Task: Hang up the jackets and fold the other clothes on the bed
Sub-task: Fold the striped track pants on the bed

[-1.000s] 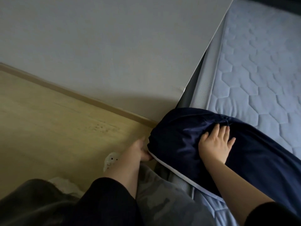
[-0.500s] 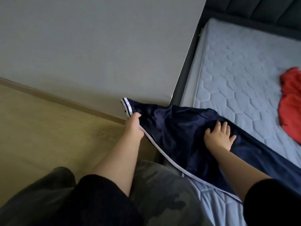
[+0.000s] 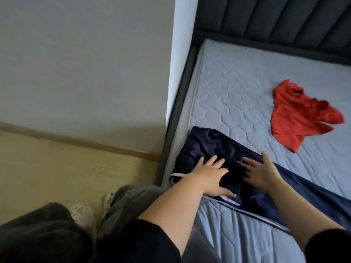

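You're mid-fold: left hand (image 3: 208, 174) and right hand (image 3: 263, 172), both flat, press the navy garment (image 3: 205, 147) at centre frame; next, fold over its long end.

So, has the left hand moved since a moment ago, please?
Yes: the left hand crossed the bed frame, from over the floor onto the navy garment.

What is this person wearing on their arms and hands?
The left hand and right hand are bare: no gloves, rings or watch show. The left sleeve and right sleeve are black and end near the elbows.
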`<action>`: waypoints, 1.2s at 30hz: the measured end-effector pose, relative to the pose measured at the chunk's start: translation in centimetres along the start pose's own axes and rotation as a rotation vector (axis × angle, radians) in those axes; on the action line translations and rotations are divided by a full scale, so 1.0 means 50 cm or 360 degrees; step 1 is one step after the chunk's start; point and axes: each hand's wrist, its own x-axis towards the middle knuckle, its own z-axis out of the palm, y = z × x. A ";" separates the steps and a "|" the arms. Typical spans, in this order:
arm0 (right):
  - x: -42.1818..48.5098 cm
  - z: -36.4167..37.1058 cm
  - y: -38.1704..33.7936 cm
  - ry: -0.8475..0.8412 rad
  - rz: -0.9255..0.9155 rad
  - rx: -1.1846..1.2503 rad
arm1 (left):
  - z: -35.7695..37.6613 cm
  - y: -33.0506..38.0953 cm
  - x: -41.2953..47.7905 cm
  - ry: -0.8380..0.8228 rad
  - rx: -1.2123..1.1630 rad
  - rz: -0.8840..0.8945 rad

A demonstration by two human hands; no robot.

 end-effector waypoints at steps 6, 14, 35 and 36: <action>-0.003 0.025 0.064 0.0024 -0.0177 -0.0480 | 0.015 -0.033 0.019 0.0195 -0.0011 -0.0366; 0.032 0.078 0.012 0.0643 -0.0807 -0.0610 | 0.027 -0.084 0.045 0.0406 -0.0054 -0.0885; 0.008 0.047 0.148 0.1128 -0.0982 -0.2140 | -0.005 -0.138 0.073 0.0630 -0.1012 -0.1265; 0.004 0.044 0.157 0.1077 -0.0890 -0.2056 | -0.005 -0.138 0.071 0.0560 -0.1018 -0.1265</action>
